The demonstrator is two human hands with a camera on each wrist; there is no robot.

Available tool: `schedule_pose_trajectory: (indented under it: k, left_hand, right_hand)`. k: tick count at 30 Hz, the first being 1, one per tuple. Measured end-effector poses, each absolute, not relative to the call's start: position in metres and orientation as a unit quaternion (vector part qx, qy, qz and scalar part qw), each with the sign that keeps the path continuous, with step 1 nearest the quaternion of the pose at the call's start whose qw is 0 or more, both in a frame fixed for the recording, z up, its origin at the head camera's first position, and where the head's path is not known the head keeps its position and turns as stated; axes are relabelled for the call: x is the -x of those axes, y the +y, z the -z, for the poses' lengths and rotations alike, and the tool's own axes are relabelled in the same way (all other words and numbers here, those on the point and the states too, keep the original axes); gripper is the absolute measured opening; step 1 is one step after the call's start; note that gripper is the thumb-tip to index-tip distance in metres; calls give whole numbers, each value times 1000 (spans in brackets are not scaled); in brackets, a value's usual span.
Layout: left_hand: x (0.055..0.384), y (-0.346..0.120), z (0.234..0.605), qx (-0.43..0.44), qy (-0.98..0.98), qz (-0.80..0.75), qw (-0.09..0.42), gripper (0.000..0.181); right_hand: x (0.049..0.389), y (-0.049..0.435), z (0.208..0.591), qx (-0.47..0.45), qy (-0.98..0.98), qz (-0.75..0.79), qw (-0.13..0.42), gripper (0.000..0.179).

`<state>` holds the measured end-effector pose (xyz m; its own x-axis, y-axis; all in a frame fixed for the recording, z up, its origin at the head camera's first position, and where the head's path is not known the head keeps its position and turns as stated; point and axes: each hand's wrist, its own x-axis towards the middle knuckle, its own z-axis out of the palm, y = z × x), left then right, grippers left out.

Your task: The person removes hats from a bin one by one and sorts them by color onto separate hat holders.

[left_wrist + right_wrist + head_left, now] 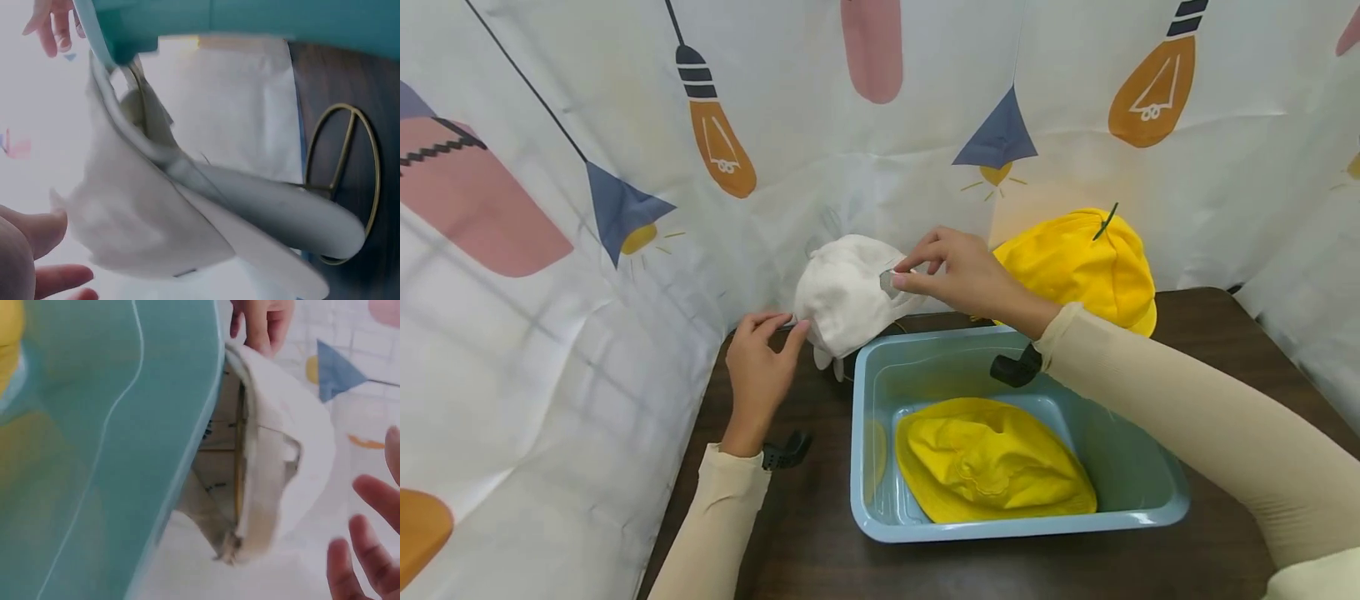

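A white cap (850, 292) sits on a wire stand (342, 181) behind the basin's left corner. Two long, rounded white flaps (281, 206) stick out from its lower edge. My left hand (760, 362) is at the cap's left side, thumb and fingers apart. In the left wrist view, that thumb (44, 231) lies close to the cloth. On the other side, my right hand (951, 267) hovers by the cap's cut-out opening (292, 452). The right wrist view shows its fingers (369, 550) spread beside the cap with nothing between them.
A light blue basin (859, 467) stands in front on the dark table (805, 550), with a yellow bucket hat (992, 462) inside. Another yellow hat (1075, 267), with a green stem, is at the back right. Patterned white curtains (850, 167) hang close behind and at the left.
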<state>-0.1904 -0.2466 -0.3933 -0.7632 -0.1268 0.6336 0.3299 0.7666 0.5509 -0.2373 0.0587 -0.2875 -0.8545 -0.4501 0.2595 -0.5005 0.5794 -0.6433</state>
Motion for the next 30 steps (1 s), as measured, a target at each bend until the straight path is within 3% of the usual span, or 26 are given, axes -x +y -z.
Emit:
schedule_pose_trajectory:
  k: [6, 10, 21, 26, 30]
  left_hand:
    - [159, -235, 383, 92, -878, 339, 324, 32]
    - [137, -225, 376, 100, -891, 363, 255, 34]
    - [95, -200, 389, 112, -880, 461, 23, 61]
    - [86, -194, 397, 102, -862, 495, -35, 66]
    - [83, -191, 399, 108, -859, 499, -38, 63]
  right_hand:
    - [210, 94, 288, -355, -884, -303, 33, 27]
    - [194, 112, 296, -395, -877, -272, 8, 31]
    - [165, 136, 326, -406, -869, -266, -98, 47]
    - [161, 144, 341, -415, -859, -263, -143, 51]
    - [158, 148, 348, -413, -852, -263, -186, 53]
